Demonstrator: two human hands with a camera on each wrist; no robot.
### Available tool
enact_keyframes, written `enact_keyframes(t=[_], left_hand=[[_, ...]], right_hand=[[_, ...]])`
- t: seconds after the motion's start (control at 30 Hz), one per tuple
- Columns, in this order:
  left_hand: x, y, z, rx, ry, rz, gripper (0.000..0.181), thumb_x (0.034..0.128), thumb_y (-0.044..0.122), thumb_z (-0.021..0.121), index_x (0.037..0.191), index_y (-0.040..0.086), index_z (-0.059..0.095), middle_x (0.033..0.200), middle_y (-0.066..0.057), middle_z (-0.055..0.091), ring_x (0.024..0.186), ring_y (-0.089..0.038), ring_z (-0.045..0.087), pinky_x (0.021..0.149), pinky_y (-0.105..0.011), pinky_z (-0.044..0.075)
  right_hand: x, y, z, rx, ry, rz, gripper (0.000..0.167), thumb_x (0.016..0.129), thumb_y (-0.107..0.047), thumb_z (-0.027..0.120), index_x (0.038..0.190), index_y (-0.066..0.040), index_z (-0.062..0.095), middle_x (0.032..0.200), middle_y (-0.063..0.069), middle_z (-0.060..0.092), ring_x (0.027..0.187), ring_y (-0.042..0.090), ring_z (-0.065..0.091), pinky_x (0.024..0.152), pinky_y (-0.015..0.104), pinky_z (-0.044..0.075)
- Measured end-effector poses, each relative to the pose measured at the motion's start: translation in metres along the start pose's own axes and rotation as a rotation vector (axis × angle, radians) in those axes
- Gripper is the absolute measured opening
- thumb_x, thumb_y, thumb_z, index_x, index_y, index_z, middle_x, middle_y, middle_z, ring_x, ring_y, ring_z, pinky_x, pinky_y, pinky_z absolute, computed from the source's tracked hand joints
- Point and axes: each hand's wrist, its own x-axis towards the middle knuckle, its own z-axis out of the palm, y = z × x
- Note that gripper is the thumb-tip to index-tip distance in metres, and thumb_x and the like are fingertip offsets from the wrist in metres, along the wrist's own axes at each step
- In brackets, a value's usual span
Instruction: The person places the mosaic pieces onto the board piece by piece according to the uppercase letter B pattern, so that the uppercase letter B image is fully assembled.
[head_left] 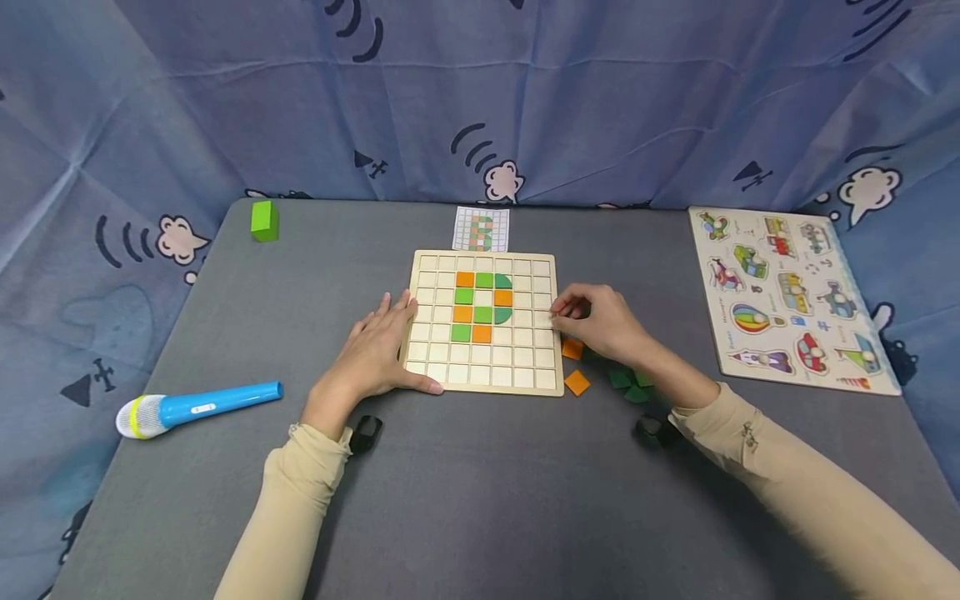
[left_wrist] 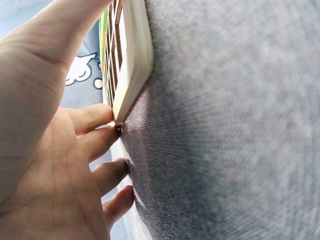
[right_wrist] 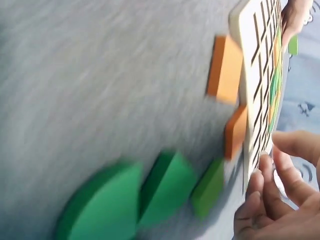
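A square wooden grid board lies at the middle of the table. Orange, light green and dark green tiles form a pattern on it. My left hand, fingers spread, rests against the board's left edge, its thumb by the near left corner. In the left wrist view the fingertips touch the board's corner and the cloth. My right hand is over the board's right edge, fingers bent and thumb close to the index finger. Whether a tile sits between those fingertips is hidden.
Loose orange tiles and green tiles lie right of the board. A printed pattern card is behind it. At left are a toy microphone and a green block. A picture puzzle board lies at right.
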Motion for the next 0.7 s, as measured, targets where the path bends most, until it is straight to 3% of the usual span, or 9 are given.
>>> enact_keyframes(t=[0.3, 0.53, 0.7], left_hand=[[-0.001, 0.000, 0.000, -0.006, -0.009, -0.008, 0.142, 0.0694, 0.059, 0.096, 0.171, 0.008, 0.011, 0.180, -0.008, 0.003, 0.168, -0.033, -0.002, 0.132, -0.060, 0.010], [-0.001, -0.001, 0.000, -0.009, -0.008, -0.009, 0.143, 0.0689, 0.059, 0.096, 0.172, 0.009, 0.011, 0.181, -0.007, 0.003, 0.168, -0.032, -0.002, 0.132, -0.060, 0.010], [-0.001, -0.002, 0.001, -0.011, -0.008, -0.016, 0.143, 0.0686, 0.059, 0.096, 0.172, 0.009, 0.010, 0.181, -0.006, 0.003, 0.168, -0.032, -0.003, 0.133, -0.060, 0.009]], right_hand=[[-0.020, 0.017, -0.028, -0.128, -0.177, 0.005, 0.034, 0.096, -0.018, 0.080, 0.122, 0.000, 0.068, 0.117, 0.019, 0.066, 0.102, 0.028, 0.062, 0.091, 0.044, 0.051], [-0.036, 0.024, -0.043, -0.170, -0.224, 0.032, 0.049, 0.086, -0.019, 0.089, 0.119, 0.002, 0.060, 0.107, 0.016, 0.064, 0.097, 0.027, 0.062, 0.087, 0.043, 0.053], [-0.045, 0.028, -0.048, -0.186, -0.283, 0.067, 0.045, 0.084, -0.023, 0.092, 0.108, -0.001, 0.061, 0.097, 0.010, 0.064, 0.089, 0.021, 0.058, 0.078, 0.036, 0.049]])
